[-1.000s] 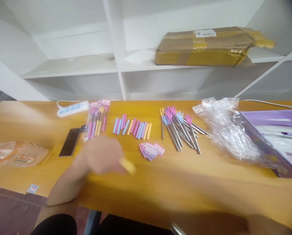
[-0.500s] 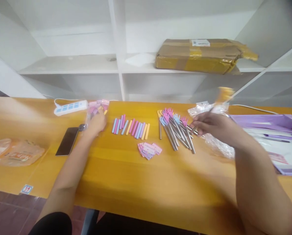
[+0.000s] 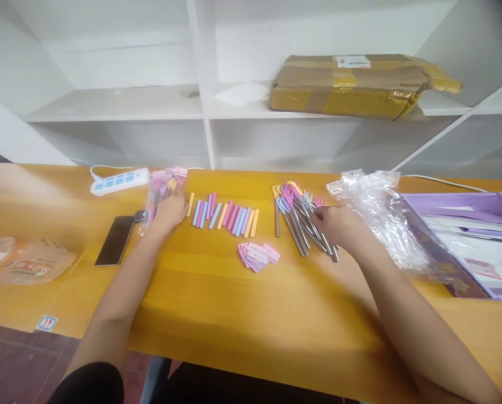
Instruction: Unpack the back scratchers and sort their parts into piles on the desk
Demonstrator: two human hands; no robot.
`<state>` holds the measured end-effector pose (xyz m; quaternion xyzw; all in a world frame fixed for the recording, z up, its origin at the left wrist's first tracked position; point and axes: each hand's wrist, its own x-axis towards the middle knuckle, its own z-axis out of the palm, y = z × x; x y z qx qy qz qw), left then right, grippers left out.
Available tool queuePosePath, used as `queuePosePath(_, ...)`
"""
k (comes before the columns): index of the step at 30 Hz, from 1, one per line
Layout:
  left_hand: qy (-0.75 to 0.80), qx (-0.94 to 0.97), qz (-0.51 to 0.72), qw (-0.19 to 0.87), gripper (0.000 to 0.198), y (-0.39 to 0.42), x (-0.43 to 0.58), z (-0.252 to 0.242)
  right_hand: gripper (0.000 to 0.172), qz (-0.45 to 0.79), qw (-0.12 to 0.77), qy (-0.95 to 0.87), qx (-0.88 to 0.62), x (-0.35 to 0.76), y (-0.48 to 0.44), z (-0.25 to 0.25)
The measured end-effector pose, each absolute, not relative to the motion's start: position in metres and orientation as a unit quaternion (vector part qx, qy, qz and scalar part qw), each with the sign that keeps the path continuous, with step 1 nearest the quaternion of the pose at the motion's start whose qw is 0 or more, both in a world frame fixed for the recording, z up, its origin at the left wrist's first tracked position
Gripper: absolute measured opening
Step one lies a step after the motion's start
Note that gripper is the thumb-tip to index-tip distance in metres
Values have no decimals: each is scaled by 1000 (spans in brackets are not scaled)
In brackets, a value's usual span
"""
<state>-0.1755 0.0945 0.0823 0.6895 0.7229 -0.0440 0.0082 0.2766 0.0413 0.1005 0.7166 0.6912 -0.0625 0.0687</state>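
Note:
My left hand (image 3: pixel 172 210) is at the left end of a row of pastel sticks (image 3: pixel 234 219), its fingers closed at a yellow stick (image 3: pixel 190 204). Just behind that hand lie clear packets with pink tops (image 3: pixel 170 175). My right hand (image 3: pixel 339 225) is over a pile of back scratchers (image 3: pixel 295 224) with metal rods and coloured claw heads. Its fingers are pinched at the rods, and a yellow-headed back scratcher (image 3: pixel 293 185) lies across the top. The fingertips are partly hidden. Pink printed cards (image 3: pixel 257 256) lie fanned in front of the row.
Clear plastic bags (image 3: pixel 386 219) and a purple box (image 3: pixel 465 202) are on the right. A phone (image 3: pixel 114 241), power strip (image 3: pixel 120 181) and orange-clear bag (image 3: pixel 40 261) are on the left. A taped carton (image 3: pixel 347 84) sits on the shelf behind.
My right hand has come down and left, bringing the yellow-headed back scratcher from the air onto the pile. My left hand has shifted slightly right, and the yellow stick now shows beside the row.

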Motion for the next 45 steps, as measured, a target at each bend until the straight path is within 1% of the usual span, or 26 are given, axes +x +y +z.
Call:
queuePosePath(3, 716, 697, -35, 9, 50, 96, -175, 82, 36, -69, 75, 700, 706, 275, 41, 98)
queuePosePath(5, 714, 700, -25, 7, 47, 95, -175, 84, 30, -72, 80, 709, 697, 275, 42, 96)
queuePosePath(6, 714, 700, -19, 5, 46, 95, -176, 86, 28, -71, 81, 711, 695, 276, 43, 94)
queuePosePath(9, 720, 694, 6, 4, 47, 96, -180, 92, 29, -66, 74, 709, 698, 277, 44, 87)
queuePosePath(11, 728, 686, 24, 2, 47, 97, -186, 96, 26, -71, 68, 711, 696, 279, 46, 83)
queuePosePath(14, 734, 677, 42, -34, 45, 100, -196, 98, 23, -65, 57, 720, 688, 283, 48, 75)
queuePosePath(17, 734, 673, 40, -78, 51, 104, -203, 94, 25, -42, 56, 722, 689, 285, 49, 72)
queuePosePath(22, 733, 677, -2, -76, 73, 108, -204, 77, 34, -10, 47, 715, 697, 280, 41, 86)
queuePosePath(23, 735, 673, -5, -77, 74, 108, -203, 75, 35, -11, 39, 714, 699, 277, 38, 90)
queuePosePath(24, 738, 670, -6, -77, 73, 108, -201, 73, 36, -13, 29, 714, 700, 274, 34, 95)
queuePosePath(27, 747, 661, -2, -66, 62, 108, -196, 71, 37, -16, -15, 714, 699, 266, 22, 106)
queuePosePath(32, 766, 641, 41, -2, 51, 108, -190, 87, 24, 0, -136, 732, 668, 256, 2, 122)
queuePosePath(35, 743, 662, 93, 29, 46, 99, -183, 110, 19, -33, -232, 741, 629, 249, -16, 126)
queuePosePath(37, 696, 699, 144, 78, 46, 81, -169, 122, 20, -110, -295, 742, 592, 242, -31, 119)
queuePosePath(38, 663, 720, 171, 115, 46, 67, -159, 126, 26, -163, -320, 735, 575, 237, -38, 113)
queuePosePath(40, 568, 762, 199, 240, 48, 32, -132, 124, 44, -285, -359, 703, 544, 225, -51, 96)
queuePosePath(42, 456, 778, 187, 388, 48, -8, -102, 111, 63, -403, -396, 643, 517, 212, -59, 76)
queuePosePath(43, 404, 776, 178, 450, 46, -26, -88, 101, 66, -448, -416, 607, 508, 205, -61, 66)
queuePosePath(45, 338, 749, 141, 552, 46, -56, -66, 80, 61, -500, -456, 547, 493, 195, -62, 50)
